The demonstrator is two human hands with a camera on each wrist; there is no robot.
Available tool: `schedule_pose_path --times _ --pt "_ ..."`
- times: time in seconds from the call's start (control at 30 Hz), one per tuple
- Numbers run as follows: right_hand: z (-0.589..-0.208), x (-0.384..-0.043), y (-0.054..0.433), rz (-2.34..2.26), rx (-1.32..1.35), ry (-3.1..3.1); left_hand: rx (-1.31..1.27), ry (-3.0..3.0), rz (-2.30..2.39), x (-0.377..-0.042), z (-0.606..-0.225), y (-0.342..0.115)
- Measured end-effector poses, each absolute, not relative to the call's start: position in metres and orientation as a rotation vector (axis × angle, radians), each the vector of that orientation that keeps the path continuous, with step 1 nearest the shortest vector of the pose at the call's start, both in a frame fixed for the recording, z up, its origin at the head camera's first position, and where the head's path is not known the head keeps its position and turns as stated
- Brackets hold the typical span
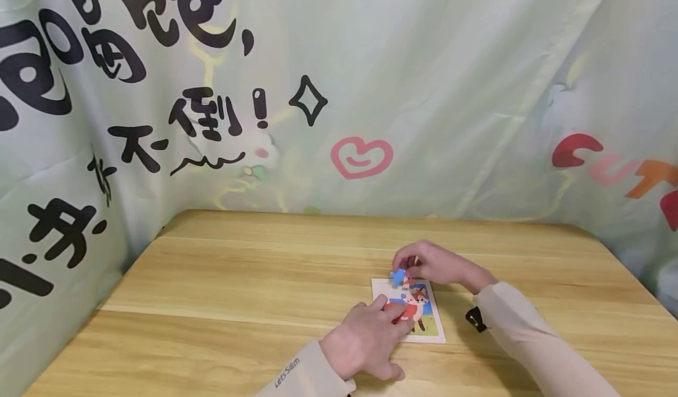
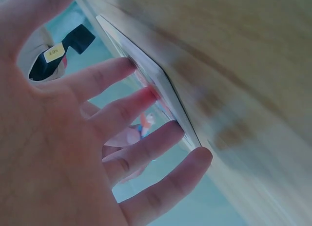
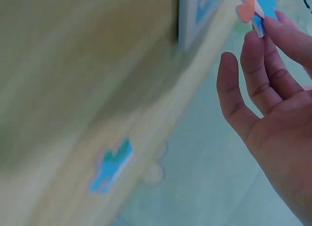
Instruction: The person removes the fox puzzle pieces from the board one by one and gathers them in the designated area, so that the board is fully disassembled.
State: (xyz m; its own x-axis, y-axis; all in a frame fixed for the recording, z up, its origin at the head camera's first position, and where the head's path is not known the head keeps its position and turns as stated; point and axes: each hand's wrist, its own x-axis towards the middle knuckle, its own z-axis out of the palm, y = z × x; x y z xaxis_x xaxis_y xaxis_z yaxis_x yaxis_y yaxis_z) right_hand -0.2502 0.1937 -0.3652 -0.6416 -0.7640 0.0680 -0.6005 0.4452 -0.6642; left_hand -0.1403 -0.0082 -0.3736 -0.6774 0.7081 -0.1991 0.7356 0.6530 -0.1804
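Observation:
A jigsaw puzzle with a fox picture and a white frame lies flat on the table, right of the middle. My left hand reaches over its near left part with straight, spread fingers; in the left wrist view the fingertips are right at the board's face and edge. Over the far edge of the board, my right hand pinches a blue and orange puzzle piece between thumb and fingers. The right wrist view shows this piece tilted at the fingertips. Part of the picture is hidden under the left hand.
Another loose puzzle piece, blue and green, lies on the table in the right wrist view. A black wrist camera sits at the right cuff. Behind the wooden table hangs a printed curtain.

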Motion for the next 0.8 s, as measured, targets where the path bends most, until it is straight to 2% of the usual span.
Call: schedule_pose_path --times 0.47,0.8 --pt "-0.346 -0.253 0.256 -0.935 -1.019 2.634 1.155 2.718 -0.314 -0.143 -0.375 -0.009" --pt "-0.352 -0.254 0.303 -0.882 -1.008 2.713 1.206 2.745 -0.310 -0.142 -0.374 -0.011"
